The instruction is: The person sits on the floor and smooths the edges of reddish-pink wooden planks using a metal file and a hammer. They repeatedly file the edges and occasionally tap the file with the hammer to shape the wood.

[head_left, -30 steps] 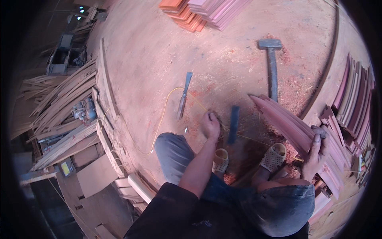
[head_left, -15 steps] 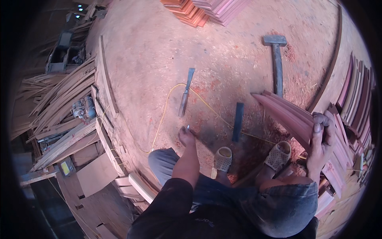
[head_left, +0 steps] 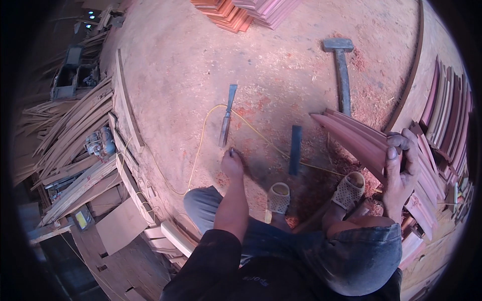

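Note:
My left hand (head_left: pixel 232 163) is curled closed just below the handle end of a chisel (head_left: pixel 226 123), which lies on the floor with its blade pointing away from me. The handle and the hand look apart; whatever those fingers may hold is too small to make out. On the right, my right hand (head_left: pixel 402 163) grips a long reddish wooden moulding (head_left: pixel 354 139) with a grooved profile. Its pointed end reaches over the lower handle of a hammer (head_left: pixel 343 75). Between my hands, a flat dark bar (head_left: pixel 295 150) lies on the floor.
A yellow cord (head_left: pixel 205 133) loops around the chisel. Stacked mouldings stand ahead (head_left: pixel 266 11) and at the right (head_left: pixel 449 110). Wood strips (head_left: pixel 75 130) and a power tool (head_left: pixel 99 142) crowd the left. Two sandals (head_left: pixel 278 197) are on my feet; shavings litter the floor.
My left hand has moved forward, closer to the chisel's handle end. The right hand keeps its grip on the moulding. The whole view has shifted slightly.

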`<state>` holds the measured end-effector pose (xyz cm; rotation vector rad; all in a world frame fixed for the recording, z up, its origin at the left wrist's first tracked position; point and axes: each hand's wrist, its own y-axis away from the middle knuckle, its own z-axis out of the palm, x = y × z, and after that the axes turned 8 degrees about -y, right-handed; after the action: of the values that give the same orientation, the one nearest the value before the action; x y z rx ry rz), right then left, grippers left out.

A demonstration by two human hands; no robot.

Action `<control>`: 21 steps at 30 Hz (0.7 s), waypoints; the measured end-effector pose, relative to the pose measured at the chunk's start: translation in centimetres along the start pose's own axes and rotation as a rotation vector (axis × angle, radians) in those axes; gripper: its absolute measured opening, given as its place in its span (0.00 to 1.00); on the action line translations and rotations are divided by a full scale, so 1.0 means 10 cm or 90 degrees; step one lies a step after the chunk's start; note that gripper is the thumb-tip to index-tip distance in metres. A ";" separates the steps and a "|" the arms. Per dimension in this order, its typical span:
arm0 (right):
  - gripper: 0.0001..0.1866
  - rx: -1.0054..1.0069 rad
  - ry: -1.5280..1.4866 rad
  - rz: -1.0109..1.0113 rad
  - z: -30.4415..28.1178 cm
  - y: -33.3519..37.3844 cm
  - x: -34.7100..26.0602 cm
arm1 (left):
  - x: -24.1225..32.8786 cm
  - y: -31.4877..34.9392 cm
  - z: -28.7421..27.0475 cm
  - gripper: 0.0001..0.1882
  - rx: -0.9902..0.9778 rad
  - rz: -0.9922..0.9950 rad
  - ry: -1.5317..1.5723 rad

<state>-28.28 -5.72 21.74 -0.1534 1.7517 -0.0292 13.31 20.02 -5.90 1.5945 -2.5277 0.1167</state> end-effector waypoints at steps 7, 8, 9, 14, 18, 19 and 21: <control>0.12 0.020 -0.041 0.010 -0.08 0.00 0.08 | 0.19 -0.23 -0.03 0.14 -0.194 0.147 -0.167; 0.12 0.014 -0.045 0.014 -0.10 -0.01 0.09 | 0.17 -0.23 0.00 0.14 -0.191 0.115 -0.151; 0.11 0.010 -0.039 0.014 -0.11 -0.02 0.10 | 0.15 -0.21 0.02 0.14 -0.188 0.088 -0.127; 0.10 0.024 -0.040 0.014 -0.16 -0.05 0.14 | 0.07 -0.03 0.12 0.15 -0.112 -0.005 -0.019; 0.09 0.010 -0.007 0.013 -0.23 -0.05 0.16 | 0.08 0.04 0.13 0.14 -0.095 0.194 -0.243; 0.09 0.008 0.005 0.010 -0.24 -0.05 0.16 | 0.09 0.04 0.12 0.13 -0.103 0.192 -0.260; 0.09 0.007 -0.005 0.015 -0.25 -0.06 0.17 | 0.11 0.04 0.09 0.13 -0.128 0.181 -0.281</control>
<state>-30.95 -6.68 20.63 -0.1253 1.7455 -0.0210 12.41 19.10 -6.59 1.2892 -2.9627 -0.4969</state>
